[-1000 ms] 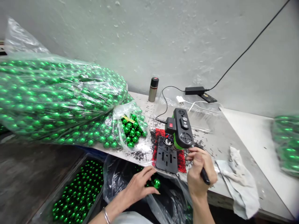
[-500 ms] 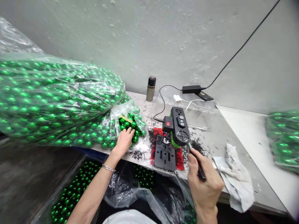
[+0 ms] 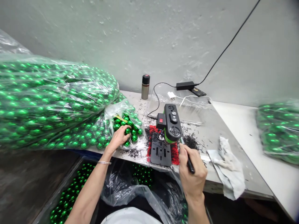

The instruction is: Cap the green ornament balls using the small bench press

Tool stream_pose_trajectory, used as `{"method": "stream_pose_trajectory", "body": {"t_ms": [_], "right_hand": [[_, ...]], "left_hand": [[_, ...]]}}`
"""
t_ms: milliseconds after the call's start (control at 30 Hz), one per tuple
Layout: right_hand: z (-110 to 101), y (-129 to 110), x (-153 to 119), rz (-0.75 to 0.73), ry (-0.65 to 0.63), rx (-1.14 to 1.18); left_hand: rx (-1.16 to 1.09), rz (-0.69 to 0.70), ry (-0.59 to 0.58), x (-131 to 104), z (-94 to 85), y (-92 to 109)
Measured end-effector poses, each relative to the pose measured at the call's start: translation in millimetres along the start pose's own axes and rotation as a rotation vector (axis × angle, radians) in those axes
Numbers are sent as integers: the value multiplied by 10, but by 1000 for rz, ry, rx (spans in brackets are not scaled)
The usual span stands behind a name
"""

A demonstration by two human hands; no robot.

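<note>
My left hand [image 3: 119, 136] is at the mouth of a clear plastic bag, its fingers and thumb curled round a shiny green ball [image 3: 127, 131]. More green balls [image 3: 134, 137] lie loose beside the fingertips. My right hand [image 3: 192, 165] grips the black-ended lever handle [image 3: 190, 165] of a small black-and-green bench machine [image 3: 172, 123]. The machine has round vents, buttons and a red switch. Under its head is a slotted black base plate [image 3: 161, 153] on a red mat [image 3: 175, 155]. Part of the lever is hidden behind my fingers.
A huge clear bag of green balls [image 3: 53, 105] fills the left. Below the table edge is an open bag of green balls [image 3: 72, 193]. A bottle [image 3: 145, 87], a power adapter [image 3: 186, 85], a white cloth [image 3: 226, 169] and black scraps [image 3: 190, 141] lie around the machine.
My left fingers, spread over the balls before, have curled round one at the bag's mouth. My right hand stays on the lever. The whole view has shifted slightly.
</note>
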State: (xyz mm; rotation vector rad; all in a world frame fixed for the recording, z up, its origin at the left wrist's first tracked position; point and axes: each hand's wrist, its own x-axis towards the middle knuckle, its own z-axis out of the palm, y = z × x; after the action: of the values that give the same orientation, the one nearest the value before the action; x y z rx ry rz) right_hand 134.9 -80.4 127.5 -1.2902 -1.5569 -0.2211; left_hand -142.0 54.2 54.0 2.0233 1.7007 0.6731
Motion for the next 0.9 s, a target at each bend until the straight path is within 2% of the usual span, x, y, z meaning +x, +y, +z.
{"method": "stream_pose_trajectory", "body": {"t_ms": [100,167,267,367,433,500,700,800,900], "right_hand": [[5,15,-17,14,-8,21],[11,23,-20,13,3,25],[19,25,-20,13,16,33],[20,15,-16,21,17,28],[19,7,-12,26,15,19],[19,0,-10,23,16,12],[12,-4,-9,15,6,-4],[7,-1,-12,16,2,-14],[9,-2,-14,11,0,-23]], "left_hand": [[-435,-98,93,7,-43,40],[-787,-195,92,-31,-85,123],[-1297,-343,-2,-167,-134,296],[-1531,-443,-131,-359,-86,472],[-1522,-464,-171,-475,36,580],[-1432,-447,-164,-555,229,683],[-932,-246,-131,-573,869,955],[-652,-123,-138,-522,1008,1029],[-411,34,-114,-483,1036,1055]]}}
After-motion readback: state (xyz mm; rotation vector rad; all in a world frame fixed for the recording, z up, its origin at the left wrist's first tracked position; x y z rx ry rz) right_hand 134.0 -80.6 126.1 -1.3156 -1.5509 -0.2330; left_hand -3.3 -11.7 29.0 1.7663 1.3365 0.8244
